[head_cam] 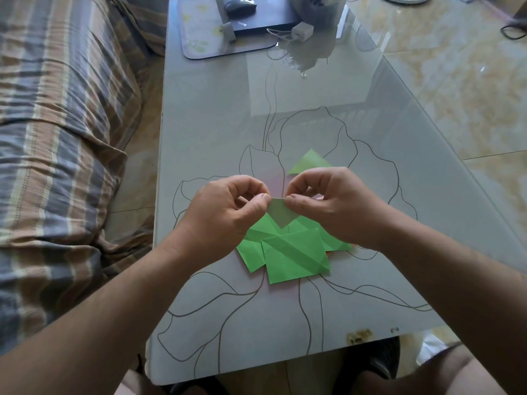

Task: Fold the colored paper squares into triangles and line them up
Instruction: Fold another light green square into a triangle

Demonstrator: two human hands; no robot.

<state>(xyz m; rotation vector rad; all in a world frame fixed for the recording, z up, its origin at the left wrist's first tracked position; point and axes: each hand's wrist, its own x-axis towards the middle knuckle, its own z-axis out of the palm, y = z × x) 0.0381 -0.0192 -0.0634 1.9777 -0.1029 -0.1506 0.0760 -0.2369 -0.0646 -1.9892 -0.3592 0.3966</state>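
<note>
We see both hands raised just above the desk [216, 115], a glossy grey top with a flower outline drawn on it. Between them they hold one folded paper [281, 213], pale grey-green on the side facing us, with its point hanging down. The left hand [228, 215] pinches its upper edge between thumb and forefinger, the other fingers curled in. The right hand [328, 203] pinches the same edge right beside it, thumb tip close to the left thumb tip.

Under the hands lies a loose pile of green squares [293, 255] on the desk, overlapping each other and showing crease lines; the held paper's point hangs over the pile's far part. A sliver of orange shows at the pile's right edge, too small for us to tell more. Beyond the right hand a green triangle [309, 162] lies flat on the desk, apart from the pile.

At the far end of the desk sit a mouse [239, 7] on a dark slab and a mat [199, 32]. A striped sofa [57, 124] runs along the left.
</note>
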